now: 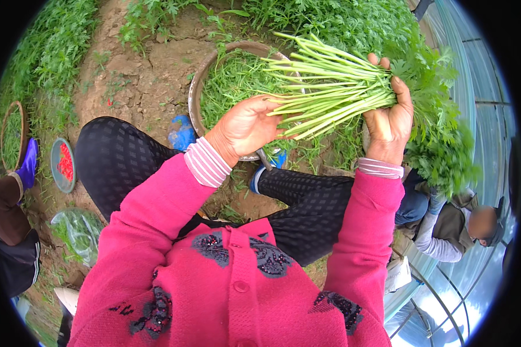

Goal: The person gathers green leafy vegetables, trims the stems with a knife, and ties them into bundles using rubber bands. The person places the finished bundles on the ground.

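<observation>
A bunch of leafy greens with pale stems (330, 86), probably garland chrysanthemum, is held sideways above a basin. My right hand (388, 108) wraps around it just where the feathery leaves begin, thumb in front and fingertips showing over the far side. The leaves spread right and hang down. At the cut stem ends is my left hand (247, 123), palm visible. Its thumb lies by the upper stems and its fingers pass partly behind the lower ones, so I cannot tell whether it grips them. Below, the round basin (195, 99) contains loose green trimmings (225, 82).
A dark tool handle (264, 159) shows at the basin's near rim, between my blue shoes (182, 132). Left are a bowl of red ties (66, 162), a plastic bag of greens (80, 232) and a person's leg (4, 208). Another person (449, 225) sits right, near plastic greenhouse sheeting (488, 126).
</observation>
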Motion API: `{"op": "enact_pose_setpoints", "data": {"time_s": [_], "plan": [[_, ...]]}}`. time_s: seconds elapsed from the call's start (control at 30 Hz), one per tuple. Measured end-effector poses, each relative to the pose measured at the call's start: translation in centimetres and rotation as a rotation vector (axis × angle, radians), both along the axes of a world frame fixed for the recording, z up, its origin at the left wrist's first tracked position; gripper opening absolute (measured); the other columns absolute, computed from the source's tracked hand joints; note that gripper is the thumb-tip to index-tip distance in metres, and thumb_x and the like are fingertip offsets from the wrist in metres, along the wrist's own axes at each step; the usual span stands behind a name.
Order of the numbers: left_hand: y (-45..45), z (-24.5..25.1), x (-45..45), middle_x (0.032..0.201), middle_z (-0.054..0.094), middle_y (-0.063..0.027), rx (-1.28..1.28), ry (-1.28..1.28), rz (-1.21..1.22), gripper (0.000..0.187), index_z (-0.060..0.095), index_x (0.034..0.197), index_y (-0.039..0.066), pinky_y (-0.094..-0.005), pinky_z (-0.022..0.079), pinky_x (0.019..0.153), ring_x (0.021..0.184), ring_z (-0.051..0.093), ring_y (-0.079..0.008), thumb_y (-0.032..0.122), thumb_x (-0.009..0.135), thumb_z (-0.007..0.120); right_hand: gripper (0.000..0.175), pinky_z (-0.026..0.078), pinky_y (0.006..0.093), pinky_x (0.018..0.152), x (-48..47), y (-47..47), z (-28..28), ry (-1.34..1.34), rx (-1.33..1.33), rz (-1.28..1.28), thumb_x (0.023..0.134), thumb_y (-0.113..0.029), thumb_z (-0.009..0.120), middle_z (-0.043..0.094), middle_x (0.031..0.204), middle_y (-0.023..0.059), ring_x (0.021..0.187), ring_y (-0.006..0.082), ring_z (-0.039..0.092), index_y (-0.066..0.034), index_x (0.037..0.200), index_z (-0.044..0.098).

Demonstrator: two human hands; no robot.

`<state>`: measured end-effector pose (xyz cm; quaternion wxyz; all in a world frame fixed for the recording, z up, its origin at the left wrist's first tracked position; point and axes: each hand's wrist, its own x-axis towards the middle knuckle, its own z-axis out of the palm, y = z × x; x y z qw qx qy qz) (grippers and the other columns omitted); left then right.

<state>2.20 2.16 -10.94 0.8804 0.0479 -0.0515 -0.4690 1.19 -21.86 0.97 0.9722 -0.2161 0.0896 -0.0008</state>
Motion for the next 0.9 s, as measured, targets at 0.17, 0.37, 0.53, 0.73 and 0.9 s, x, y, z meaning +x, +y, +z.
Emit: {"op": "enact_pose_setpoints", "data": {"time_s": [0.17,0.37,0.53,0.73,0.9], "plan": [[0.0,0.6,0.1,0.122,0.058,-0.0141,-0.024,0.032,-0.001,0.033,0.055,0.119,-0.001,-0.0442,0.041,0.098,0.112,0.055,-0.0257,0.008,0.088,0.057,0.035,0.032,0.0556,0.105,0.1,0.5,0.1,-0.004,-0.008,0.028,0.085,-0.006,0.051,0.05,0.128,0.0269,0.119,0.0397,0.045,0.0071,0.117,0.05],[-0.1,1.5,0.0,0.116,0.062,-0.0126,0.065,0.061,0.052,0.031,0.056,0.118,0.001,-0.0411,0.044,0.097,0.107,0.059,-0.0235,0.007,0.089,0.058,0.035,0.032,0.0547,0.105,0.2,1.2,-0.1,0.039,-0.111,-0.022,0.085,-0.007,0.051,0.051,0.127,0.0266,0.118,0.0388,0.046,0.0071,0.118,0.051],[0.1,1.7,0.2,0.116,0.061,-0.0142,0.068,0.008,0.094,0.023,0.061,0.109,0.002,-0.0454,0.044,0.096,0.11,0.057,-0.0275,0.012,0.089,0.058,0.035,0.032,0.0555,0.105,0.2,1.1,0.2,0.049,-0.089,-0.04,0.085,-0.007,0.051,0.051,0.127,0.0262,0.118,0.0385,0.046,0.0066,0.118,0.05],[3.6,0.5,3.3,0.121,0.057,-0.0178,1.027,-0.65,0.148,0.026,0.063,0.102,0.002,-0.0463,0.045,0.09,0.108,0.056,-0.0349,0.023,0.087,0.059,0.033,0.033,0.0566,0.104,0.1,-0.5,1.1,0.075,-0.178,-0.266,0.085,-0.005,0.05,0.052,0.124,0.0266,0.118,0.0385,0.047,0.0067,0.116,0.05],[2.2,3.7,2.2,0.095,0.066,-0.0172,1.346,-1.195,0.564,0.023,0.066,0.094,0.001,-0.0341,0.051,0.077,0.086,0.065,-0.0311,0.02,0.084,0.059,0.028,0.039,0.052,0.101,0.7,0.5,0.8,0.07,-0.433,-0.362,0.085,-0.004,0.052,0.059,0.114,0.0233,0.112,0.0342,0.054,0.0074,0.111,0.053]]}}
